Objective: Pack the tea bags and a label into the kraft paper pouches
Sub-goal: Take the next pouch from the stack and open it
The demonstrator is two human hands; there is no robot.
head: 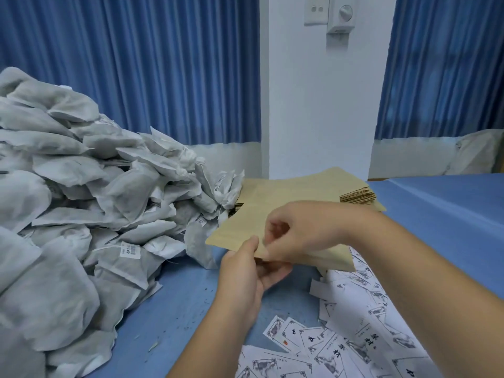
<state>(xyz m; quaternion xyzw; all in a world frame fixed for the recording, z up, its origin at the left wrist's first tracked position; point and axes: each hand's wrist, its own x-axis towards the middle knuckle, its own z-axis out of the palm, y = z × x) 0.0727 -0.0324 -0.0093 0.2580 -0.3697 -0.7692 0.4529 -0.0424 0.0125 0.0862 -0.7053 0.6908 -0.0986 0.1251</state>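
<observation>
Left hand [245,274] and right hand [300,233] both pinch the kraft pouch [240,227] at its near edge, which runs left-right; tea bags [109,186] crowd its left, labels [368,336] lie right

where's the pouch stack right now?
Head view, centre: the pouch stack sits at the foot of the white pillar, just right of the tea bag heap, behind the held pouch.
</observation>
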